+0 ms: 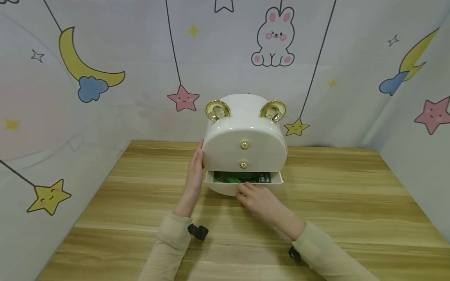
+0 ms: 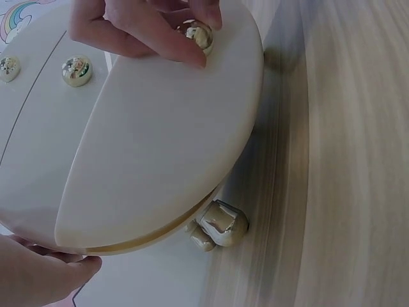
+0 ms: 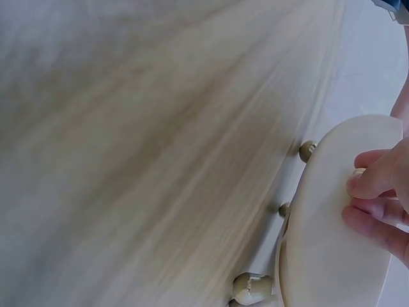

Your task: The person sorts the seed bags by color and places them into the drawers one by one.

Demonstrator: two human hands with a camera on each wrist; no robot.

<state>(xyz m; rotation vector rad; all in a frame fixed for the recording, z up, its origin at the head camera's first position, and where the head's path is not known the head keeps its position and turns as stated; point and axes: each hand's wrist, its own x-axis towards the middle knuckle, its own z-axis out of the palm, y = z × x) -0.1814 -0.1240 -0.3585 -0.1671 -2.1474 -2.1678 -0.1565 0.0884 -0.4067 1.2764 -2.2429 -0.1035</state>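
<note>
A white rounded drawer box (image 1: 225, 152) with gold bear-like ears stands on the wooden table. Its bottom drawer (image 1: 219, 189) is pulled partly out, and green and dark printed packets (image 1: 242, 176) show inside. My right hand (image 1: 261, 203) is at the drawer's front, its thumb and fingers pinching the gold drawer knob (image 2: 199, 37), as the left wrist view shows. My left hand (image 1: 194, 175) rests against the box's left side with fingers extended along it. The two upper drawers, each with a gold knob (image 1: 244, 145), are closed.
Gold feet (image 2: 222, 224) under the box show in the left wrist view. Behind the table (image 1: 334, 203) hangs a white cloth (image 1: 147, 78) printed with moons, stars and a rabbit, which also runs along both sides. Black straps hang at both sleeves.
</note>
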